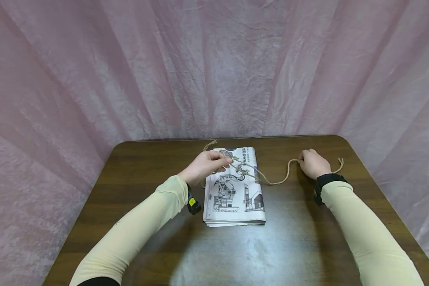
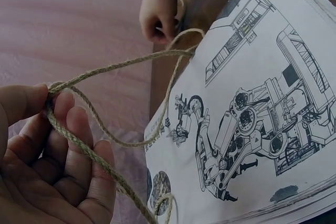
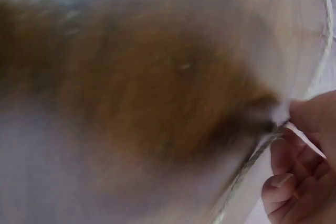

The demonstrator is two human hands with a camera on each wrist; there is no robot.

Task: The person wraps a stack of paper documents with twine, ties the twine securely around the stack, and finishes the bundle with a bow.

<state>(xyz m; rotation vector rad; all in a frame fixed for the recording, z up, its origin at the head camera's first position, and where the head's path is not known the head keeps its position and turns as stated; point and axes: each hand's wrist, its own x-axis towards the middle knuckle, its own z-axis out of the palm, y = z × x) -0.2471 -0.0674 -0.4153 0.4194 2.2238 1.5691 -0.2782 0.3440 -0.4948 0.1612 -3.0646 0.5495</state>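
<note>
Folded black-and-white newspaper stack (image 1: 232,194) on brown wooden table (image 1: 150,167), long axis near-far. Left hand (image 1: 206,162), nearer, pinches thin tan twisted rope (image 1: 274,183) above its far half; right hand (image 1: 314,164) pinches rope well right.

Rope (image 2: 126,62): twisted plant-like fibre, rough, matt, slightly fuzzy. Newspaper (image 1: 236,194): thin paper, matt, printed face fairly smooth, layered edges a bit uneven. Table (image 1: 289,238): wood or wood-look top, grained, smooth, glossy, pale sheen towards near side. Curtain (image 1: 214,79): velvet-like cloth, soft, faintly lustrous, finely crinkled. Sleeves (image 1: 364,234): thin stretchy-looking cloth, smooth, matt, lightly wrinkled. Right wristband (image 1: 330,178): fabric-like, matt. Left wrist camera (image 1: 194,205): plastic-looking, finish too small to tell.
</note>
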